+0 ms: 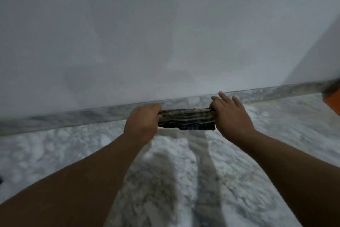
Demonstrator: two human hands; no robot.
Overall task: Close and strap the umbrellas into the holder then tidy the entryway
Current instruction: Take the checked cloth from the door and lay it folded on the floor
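Observation:
A folded dark cloth with pale wavy stripes (186, 119) hangs level between my two hands above the marble floor, close to the wall. My left hand (142, 122) grips its left end with curled fingers. My right hand (230, 114) pinches its right end between thumb and forefinger, the other fingers stretched out toward the wall. No umbrella and no holder show in the head view. The picture is blurred.
A plain white wall (165, 33) fills the upper half, with a grey marble skirting (73, 116) along its foot. The floor (64, 153) is mottled white-grey marble. An orange object (334, 100) sits at the right edge, and something dark (1, 180) at the left edge.

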